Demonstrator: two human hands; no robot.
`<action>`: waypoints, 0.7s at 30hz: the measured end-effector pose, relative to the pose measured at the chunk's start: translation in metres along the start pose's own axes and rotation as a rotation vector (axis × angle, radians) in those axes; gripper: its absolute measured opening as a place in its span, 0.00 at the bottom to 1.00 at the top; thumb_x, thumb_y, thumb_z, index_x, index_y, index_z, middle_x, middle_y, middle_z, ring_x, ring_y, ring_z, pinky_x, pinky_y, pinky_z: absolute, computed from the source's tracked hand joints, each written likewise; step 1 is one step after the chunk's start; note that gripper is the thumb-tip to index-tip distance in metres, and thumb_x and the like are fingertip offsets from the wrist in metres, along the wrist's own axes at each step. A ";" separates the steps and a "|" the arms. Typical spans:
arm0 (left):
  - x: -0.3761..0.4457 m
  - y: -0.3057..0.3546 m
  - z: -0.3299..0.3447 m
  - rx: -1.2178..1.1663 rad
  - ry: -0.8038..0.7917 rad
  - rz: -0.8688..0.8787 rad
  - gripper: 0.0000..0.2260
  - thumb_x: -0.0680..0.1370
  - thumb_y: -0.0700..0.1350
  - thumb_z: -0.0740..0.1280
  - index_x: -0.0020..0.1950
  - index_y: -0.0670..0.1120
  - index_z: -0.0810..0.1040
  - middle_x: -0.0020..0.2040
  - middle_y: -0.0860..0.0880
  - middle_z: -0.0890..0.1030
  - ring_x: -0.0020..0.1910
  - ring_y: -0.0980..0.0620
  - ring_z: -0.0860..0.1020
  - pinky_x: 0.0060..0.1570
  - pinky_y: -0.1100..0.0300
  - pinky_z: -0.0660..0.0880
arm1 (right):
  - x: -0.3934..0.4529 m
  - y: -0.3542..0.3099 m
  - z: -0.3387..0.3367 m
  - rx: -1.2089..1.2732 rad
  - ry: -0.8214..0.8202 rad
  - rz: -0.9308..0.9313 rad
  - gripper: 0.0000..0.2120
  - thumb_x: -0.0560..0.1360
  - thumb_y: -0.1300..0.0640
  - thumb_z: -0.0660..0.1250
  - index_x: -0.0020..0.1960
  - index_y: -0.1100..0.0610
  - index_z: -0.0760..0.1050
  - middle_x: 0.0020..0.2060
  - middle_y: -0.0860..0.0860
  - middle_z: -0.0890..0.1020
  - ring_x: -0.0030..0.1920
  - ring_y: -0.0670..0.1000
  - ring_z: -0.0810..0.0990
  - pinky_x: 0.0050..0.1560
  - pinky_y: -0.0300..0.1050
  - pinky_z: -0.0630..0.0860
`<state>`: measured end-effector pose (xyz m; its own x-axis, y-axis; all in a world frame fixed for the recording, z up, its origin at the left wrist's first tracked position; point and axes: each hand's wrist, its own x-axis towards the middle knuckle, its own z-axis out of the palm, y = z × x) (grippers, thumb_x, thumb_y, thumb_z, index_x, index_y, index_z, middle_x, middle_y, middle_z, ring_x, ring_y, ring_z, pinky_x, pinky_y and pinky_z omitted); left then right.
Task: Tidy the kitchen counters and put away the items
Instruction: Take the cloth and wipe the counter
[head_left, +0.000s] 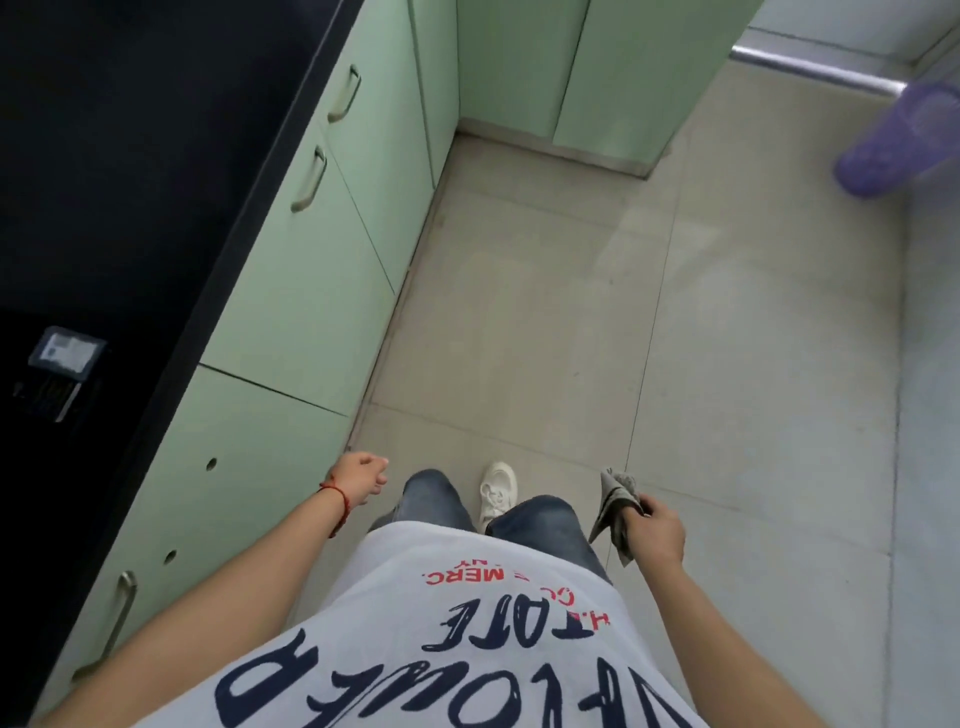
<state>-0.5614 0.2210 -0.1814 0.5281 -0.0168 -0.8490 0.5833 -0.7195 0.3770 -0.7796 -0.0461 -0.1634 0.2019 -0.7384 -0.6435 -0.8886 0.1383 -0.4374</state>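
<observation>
Counters first: the dark desk (130, 171) along the person's left looks almost bare, with only a small packet (66, 351) lying on it, so the tidying seems well advanced, though putting things away is not finished. Green cabinets (311, 270) below are closed. A purple basket (904, 140) shows at the far right. The right hand (655, 531) has its grip clamped on a crumpled cloth (615, 506) hanging over the floor (727, 338). The left hand (359, 480) is loosely curled, holding nothing.
</observation>
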 end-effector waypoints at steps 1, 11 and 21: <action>0.004 0.011 0.001 -0.036 0.014 -0.007 0.11 0.78 0.43 0.60 0.34 0.48 0.71 0.33 0.49 0.75 0.31 0.53 0.72 0.33 0.64 0.66 | 0.014 -0.018 -0.004 -0.008 -0.003 -0.010 0.07 0.73 0.61 0.63 0.44 0.59 0.79 0.36 0.58 0.78 0.41 0.58 0.75 0.40 0.44 0.67; 0.071 0.122 -0.002 -0.186 0.067 -0.076 0.13 0.78 0.40 0.59 0.33 0.47 0.69 0.31 0.49 0.73 0.29 0.53 0.70 0.31 0.64 0.63 | 0.141 -0.195 0.005 -0.007 -0.009 -0.105 0.07 0.71 0.64 0.63 0.46 0.61 0.80 0.36 0.58 0.78 0.38 0.54 0.73 0.41 0.42 0.67; 0.151 0.295 -0.050 -0.166 0.057 0.003 0.13 0.77 0.40 0.60 0.33 0.47 0.72 0.32 0.47 0.75 0.29 0.53 0.71 0.24 0.69 0.69 | 0.220 -0.341 0.023 -0.151 -0.044 -0.188 0.07 0.72 0.63 0.63 0.45 0.59 0.80 0.34 0.58 0.78 0.37 0.57 0.75 0.31 0.43 0.66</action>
<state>-0.2788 0.0406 -0.1800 0.5616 0.0240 -0.8271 0.6728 -0.5951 0.4396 -0.4222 -0.2408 -0.1705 0.3842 -0.7119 -0.5879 -0.8845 -0.1013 -0.4554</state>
